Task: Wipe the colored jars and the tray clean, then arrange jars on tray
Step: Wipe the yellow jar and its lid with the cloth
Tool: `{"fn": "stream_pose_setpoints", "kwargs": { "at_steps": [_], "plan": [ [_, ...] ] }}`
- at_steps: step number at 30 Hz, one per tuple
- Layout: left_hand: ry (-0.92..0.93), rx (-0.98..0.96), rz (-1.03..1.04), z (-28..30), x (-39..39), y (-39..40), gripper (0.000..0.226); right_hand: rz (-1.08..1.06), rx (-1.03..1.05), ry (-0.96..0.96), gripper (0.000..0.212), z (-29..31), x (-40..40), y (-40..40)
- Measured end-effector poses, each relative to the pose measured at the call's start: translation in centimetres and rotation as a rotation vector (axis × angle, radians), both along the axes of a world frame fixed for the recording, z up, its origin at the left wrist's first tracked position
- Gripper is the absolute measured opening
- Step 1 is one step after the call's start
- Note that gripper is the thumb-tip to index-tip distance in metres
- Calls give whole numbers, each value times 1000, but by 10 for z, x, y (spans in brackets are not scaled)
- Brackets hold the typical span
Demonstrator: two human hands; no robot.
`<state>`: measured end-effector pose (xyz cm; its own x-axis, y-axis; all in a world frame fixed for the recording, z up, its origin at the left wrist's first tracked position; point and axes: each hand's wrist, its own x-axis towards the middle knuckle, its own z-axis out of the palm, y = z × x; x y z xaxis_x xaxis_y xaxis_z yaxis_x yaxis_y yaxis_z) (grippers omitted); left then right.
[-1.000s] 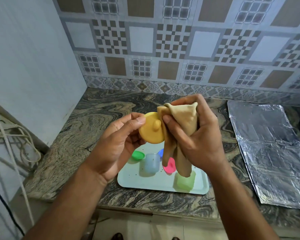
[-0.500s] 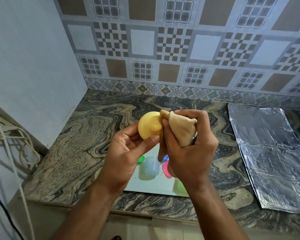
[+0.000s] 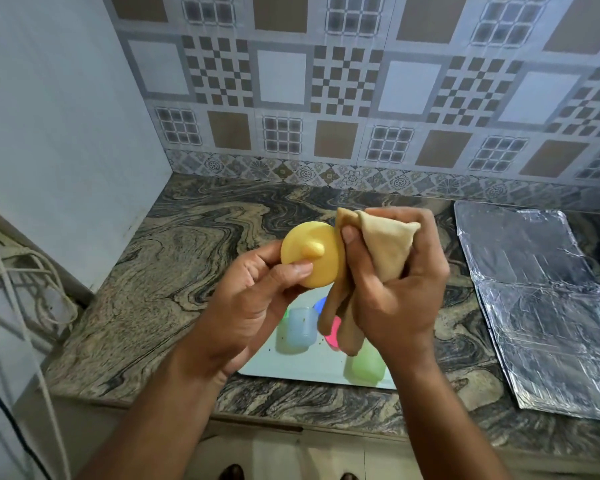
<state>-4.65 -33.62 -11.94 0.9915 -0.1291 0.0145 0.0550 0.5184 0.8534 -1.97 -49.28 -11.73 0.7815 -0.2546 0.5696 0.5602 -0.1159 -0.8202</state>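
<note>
My left hand (image 3: 253,303) grips a round yellow jar lid (image 3: 310,256) with a small knob, held up above the counter. My right hand (image 3: 392,285) is closed around a tan cloth (image 3: 387,247), which is pressed against the lid's right edge and hangs down below my fist. Under my hands a pale tray (image 3: 312,367) lies on the counter. A light blue jar (image 3: 302,329), a green jar (image 3: 368,367) and a pink piece (image 3: 333,332) stand on it. A blue piece (image 3: 321,304) and a green piece (image 3: 285,314) are mostly hidden by my hands.
The tray sits near the front edge of a swirled stone counter (image 3: 174,271). Foil sheets (image 3: 548,306) cover the counter to the right. A tiled wall stands behind, a plain wall (image 3: 56,133) on the left, with white cables (image 3: 21,278) beside it.
The lid has been turned in my left hand while the cloth rubs along its right edge. Both hands dropped lower over the tray, then shifted slightly.
</note>
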Motion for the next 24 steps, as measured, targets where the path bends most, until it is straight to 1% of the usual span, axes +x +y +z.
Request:
{"fn": "stream_pose_setpoints", "kwargs": {
  "at_steps": [3, 6, 8, 9, 11, 13, 16, 18, 20, 23, 24],
  "plan": [
    [24, -34, 44, 3, -1, -9, 28, -78, -7, -15, 24, -6, -4, 2],
    [95, -73, 153, -1, -1, -18, 24, -145, -71, -47, 26, -9, -8, 5],
    [105, -59, 198, -4, -2, -21, 21, -165, -104, -61, 27, -10, -12, 7],
    [89, -24, 211, -6, -1, -21, 20, -168, -126, -74, 27, -9, -13, 7],
    [14, 110, 226, -8, -2, -18, 24, -160, -175, -99, 27, -7, -14, 5],
    [-71, 209, 198, -8, -2, -14, 26, -145, -211, -116, 27, -3, -11, 0],
    [-144, 217, 111, -3, -2, -6, 23, -127, -241, -128, 28, 4, -6, -6],
    [-152, 227, 106, -1, -1, -4, 22, -116, -246, -145, 30, 7, -4, -7],
    [-99, 198, 148, -2, 0, -8, 24, -112, -252, -167, 29, 6, -5, -7],
    [34, 50, 187, -5, -4, -20, 17, -115, -282, -194, 26, -1, -6, -6],
    [48, 43, 194, -6, -5, -22, 18, -120, -294, -199, 26, -3, -6, -6]
  ]
}}
